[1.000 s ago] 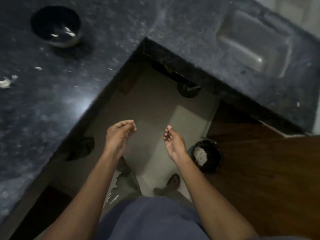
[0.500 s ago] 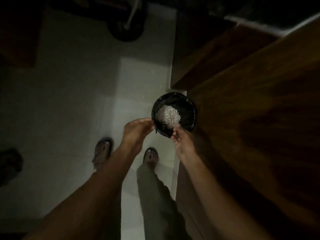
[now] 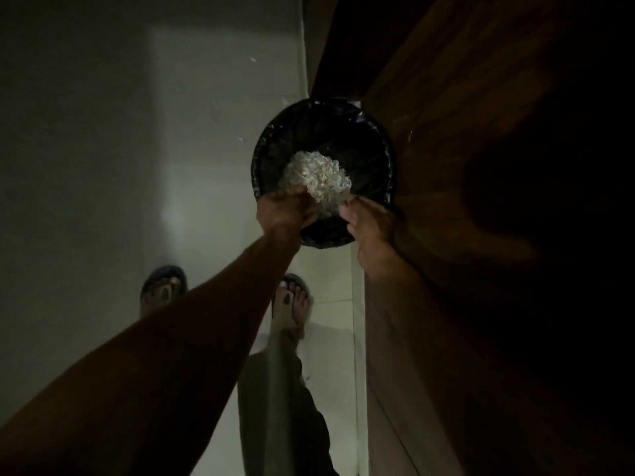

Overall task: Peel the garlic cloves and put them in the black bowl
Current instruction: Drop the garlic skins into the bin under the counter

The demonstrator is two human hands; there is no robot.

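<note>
**Skins go in the bin, low by the cabinet**

Pale floor tiles [image 3: 103, 166] fill the left of the dim view, and a dark wooden cabinet [image 3: 481, 166] walls off the right. Nearest the camera, two bare forearms reach forward and down, with a trouser leg and two sandalled feet [image 3: 292, 297] on the tiles below them. The person looks to be bending low over the floor.

Farther out, the left hand [image 3: 287, 213] hangs knuckles-up over the near rim of a black-lined waste bin [image 3: 268, 149], fingers curled downward over the opening; whether they pinch anything I cannot tell (it is too dark). The right hand [image 3: 369, 225] sits just beside it at the near-right rim, blurred, so its fingers cannot be read either. The two hands are close together but apart.

Inside the bin lies a pale heap of garlic skins [image 3: 316, 175], just beyond the fingertips. A few flecks dot the tiles nearby.

No garlic clove and no black bowl shows here; both are out of view. My guess is this is a waste-dumping step between cloves. The skins should be feather-light, papery and clingy, likely to stick to damp fingers, so rubbing fingertips together over the opening should shed them. A peeled clove would be firm, small and a bit slippery, best pinched across its middle.
</note>
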